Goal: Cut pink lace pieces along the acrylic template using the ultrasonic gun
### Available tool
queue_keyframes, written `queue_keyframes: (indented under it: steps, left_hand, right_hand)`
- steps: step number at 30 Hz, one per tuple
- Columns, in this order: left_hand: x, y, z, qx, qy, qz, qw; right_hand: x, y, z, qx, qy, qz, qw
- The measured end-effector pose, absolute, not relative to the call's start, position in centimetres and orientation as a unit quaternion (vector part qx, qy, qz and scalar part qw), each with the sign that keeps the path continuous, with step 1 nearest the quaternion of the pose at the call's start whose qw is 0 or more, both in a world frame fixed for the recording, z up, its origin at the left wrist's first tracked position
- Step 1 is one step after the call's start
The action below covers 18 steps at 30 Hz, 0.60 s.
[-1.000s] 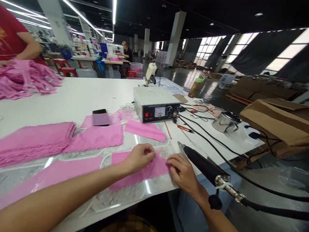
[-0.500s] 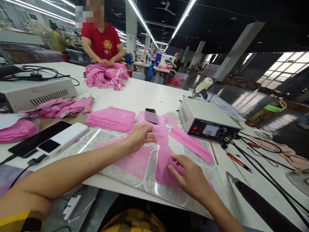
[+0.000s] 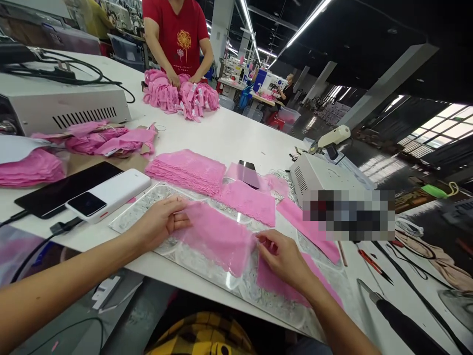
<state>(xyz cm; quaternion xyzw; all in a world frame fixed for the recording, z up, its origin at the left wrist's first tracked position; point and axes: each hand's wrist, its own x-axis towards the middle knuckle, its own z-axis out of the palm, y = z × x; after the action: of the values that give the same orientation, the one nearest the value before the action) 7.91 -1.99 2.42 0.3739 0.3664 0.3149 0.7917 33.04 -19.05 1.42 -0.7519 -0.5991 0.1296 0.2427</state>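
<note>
My left hand [image 3: 160, 223] pinches the left edge of a thin pink fabric piece [image 3: 218, 241], which is stretched low over a clear board [image 3: 172, 190]. At its right corner, the thumb and fingers of my right hand [image 3: 284, 256] are closed on the same piece. A second pink piece [image 3: 266, 281] lies partly under my right hand. Just behind the held fabric is a scallop-edged pink piece [image 3: 254, 206], beside a stack of pink pieces [image 3: 186, 170]. A folded pink strip [image 3: 314, 231] rests to the right.
Left are a white power bank [image 3: 121, 190] and a black phone-like device [image 3: 48, 197]. Right stand a metal box [image 3: 318, 175], red-handled snips [image 3: 373, 264] and a black-handled tool [image 3: 402, 315] with cables. Across the table a person in red [image 3: 177, 39] handles bunched pink fabric [image 3: 162, 93].
My left hand has moved left and nearer, and a pink piece is now spread between both hands. My right hand has closed on its corner. The view has shifted slightly.
</note>
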Motion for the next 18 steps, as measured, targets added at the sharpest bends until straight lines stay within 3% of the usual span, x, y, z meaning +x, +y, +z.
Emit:
queue_keyframes:
  steps: [10, 18]
  left_hand:
    - [7.2, -1.9, 2.1, 0.466, 0.341, 0.289, 0.763]
    - [4.5, -1.2, 1.5, 0.689, 0.397, 0.284, 0.535]
  right_hand:
    - [32.8, -16.7, 1.7, -0.757, -0.582, 0.160, 0.248]
    - [32.5, -14.7, 2.4, -0.768, -0.541, 0.220, 0.263]
